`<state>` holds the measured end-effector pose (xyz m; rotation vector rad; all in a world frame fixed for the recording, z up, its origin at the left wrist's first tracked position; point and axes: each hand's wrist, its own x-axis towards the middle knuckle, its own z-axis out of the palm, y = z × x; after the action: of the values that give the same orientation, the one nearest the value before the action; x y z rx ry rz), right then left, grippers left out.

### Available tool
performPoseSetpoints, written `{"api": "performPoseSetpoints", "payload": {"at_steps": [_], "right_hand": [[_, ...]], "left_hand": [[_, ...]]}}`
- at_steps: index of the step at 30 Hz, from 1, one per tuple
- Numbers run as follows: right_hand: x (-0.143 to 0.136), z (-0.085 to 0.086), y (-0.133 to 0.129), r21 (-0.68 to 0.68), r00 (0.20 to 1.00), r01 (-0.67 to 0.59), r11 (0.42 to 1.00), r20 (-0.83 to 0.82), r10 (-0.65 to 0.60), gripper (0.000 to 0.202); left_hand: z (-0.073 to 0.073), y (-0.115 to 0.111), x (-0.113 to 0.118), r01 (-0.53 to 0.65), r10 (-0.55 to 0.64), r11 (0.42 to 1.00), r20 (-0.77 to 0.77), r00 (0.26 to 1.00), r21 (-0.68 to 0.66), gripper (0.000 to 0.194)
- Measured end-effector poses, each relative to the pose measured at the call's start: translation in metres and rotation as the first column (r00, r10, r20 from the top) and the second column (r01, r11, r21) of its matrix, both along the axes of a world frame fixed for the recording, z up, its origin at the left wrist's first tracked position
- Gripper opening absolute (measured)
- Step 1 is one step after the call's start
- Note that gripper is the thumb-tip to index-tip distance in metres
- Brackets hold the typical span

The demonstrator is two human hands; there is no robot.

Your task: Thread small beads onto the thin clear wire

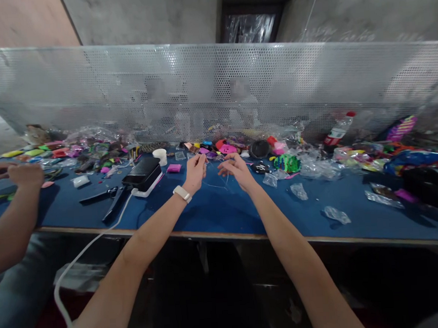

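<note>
My left hand [196, 174], with a pale band on its wrist, is raised over the blue table with its fingertips pinched together. A thin, clear thread [215, 185] sags from it towards my right hand [237, 171]. The right hand's fingers are bent, thumb and forefinger close together on the thread. Whatever else may sit between the fingertips is too small to make out. Beyond the hands lies a pink piece [227, 149]. A small magenta packet [174, 168] rests left of my left hand, and a black round piece with white marks [260, 167] lies right of my right hand.
Left of me are a black device on a white base [142, 174], dark-handled pliers [113, 202], a white cable [79, 256] and a white cup [160, 156]. A co-worker's hands [23, 175] are at far left. Plastic bags [319, 165] and a bottle [339, 129] stand before a perforated screen [207, 85].
</note>
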<state>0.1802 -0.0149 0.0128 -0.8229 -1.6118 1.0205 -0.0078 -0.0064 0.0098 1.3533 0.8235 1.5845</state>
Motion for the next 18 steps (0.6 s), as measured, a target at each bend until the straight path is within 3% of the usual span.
{"api": "performPoseSetpoints", "payload": {"at_steps": [4,8,12,14,18], "right_hand": [[0.004,0.001,0.001,-0.134,0.995,-0.017,0.991,0.093,0.030,0.050],[0.008,0.008,-0.011,-0.300,0.955,-0.256,0.919,0.069,0.288,0.054],[0.013,0.013,-0.017,-0.390,0.903,-0.368,0.844,0.064,0.424,0.047],[0.016,0.012,-0.016,-0.418,0.905,-0.360,0.834,0.060,0.421,0.046],[0.020,0.009,-0.008,-0.462,0.958,-0.247,0.852,0.016,0.287,0.046]], "left_hand": [[0.006,0.001,-0.003,0.136,-0.125,0.989,0.159,0.979,-0.064,0.051],[0.006,0.000,-0.004,0.124,-0.111,0.991,0.193,0.975,-0.055,0.052],[0.006,0.000,-0.004,0.186,-0.170,0.982,0.245,0.954,-0.044,0.053],[0.006,-0.001,-0.005,0.240,-0.217,0.969,0.250,0.944,-0.064,0.053],[0.007,-0.003,-0.006,0.339,-0.313,0.937,0.228,0.922,-0.085,0.052]]}}
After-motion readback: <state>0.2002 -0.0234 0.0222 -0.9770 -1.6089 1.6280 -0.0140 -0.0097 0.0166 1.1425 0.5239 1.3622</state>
